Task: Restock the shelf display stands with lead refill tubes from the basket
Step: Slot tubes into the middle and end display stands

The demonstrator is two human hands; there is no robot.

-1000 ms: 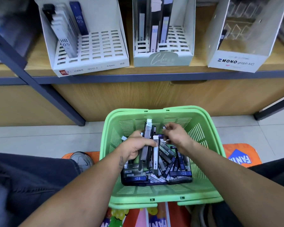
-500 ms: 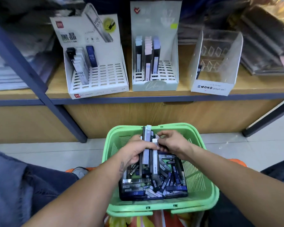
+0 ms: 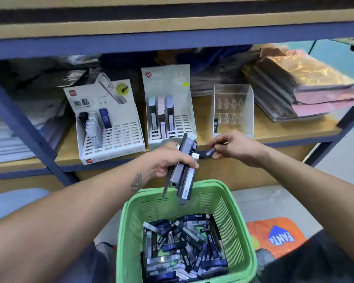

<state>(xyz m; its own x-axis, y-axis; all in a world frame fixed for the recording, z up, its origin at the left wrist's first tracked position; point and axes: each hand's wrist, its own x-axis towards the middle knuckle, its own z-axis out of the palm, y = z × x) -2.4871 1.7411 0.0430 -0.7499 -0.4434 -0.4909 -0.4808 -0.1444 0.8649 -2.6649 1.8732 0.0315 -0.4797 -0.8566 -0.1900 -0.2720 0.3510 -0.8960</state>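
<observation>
A fistful of slim, flat plastic lead refill tubes, grey and black, fans out of the left hand above the green plastic slotted basket, while the right hand pinches one dark blue tube by its end, just off the bundle. Light, rigid and slick by the look of them, so they could slide loose; a grip across the flat sides near the middle looks safest. Beyond, the white slotted cardboard stand, pastel middle stand and clear acrylic stand wait on the wooden shelf.
</observation>
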